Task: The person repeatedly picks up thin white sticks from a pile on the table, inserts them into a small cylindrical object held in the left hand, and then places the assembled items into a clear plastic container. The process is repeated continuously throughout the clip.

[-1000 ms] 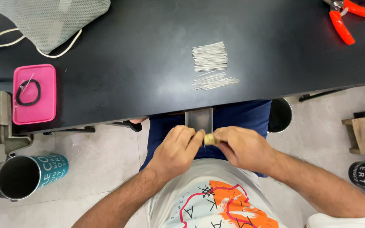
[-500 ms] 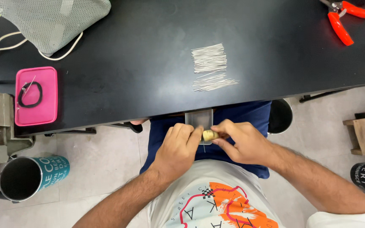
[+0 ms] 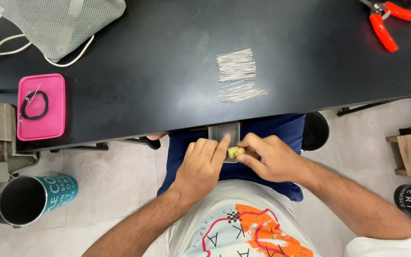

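Hands first: the left hand and the right hand meet over the lap, just below the table edge, both pinching one small yellowish lump. It sits at three o'clock from the left hand and nine o'clock from the right, touching fingertips of both and about equally near each. Its long axis I cannot tell. The left forefinger reaches toward twelve o'clock onto a small clear tray, which lies at the lump's twelve o'clock; what it holds is hidden.

By size: the black table fills the twelve o'clock half. At ten o'clock lies a grey mesh bag; at nine, a pink case with a black hair band on it. A teal cup stands on the floor at eight o'clock. Red pliers lie at one o'clock. Thin metal pins lie in two bundles at twelve.
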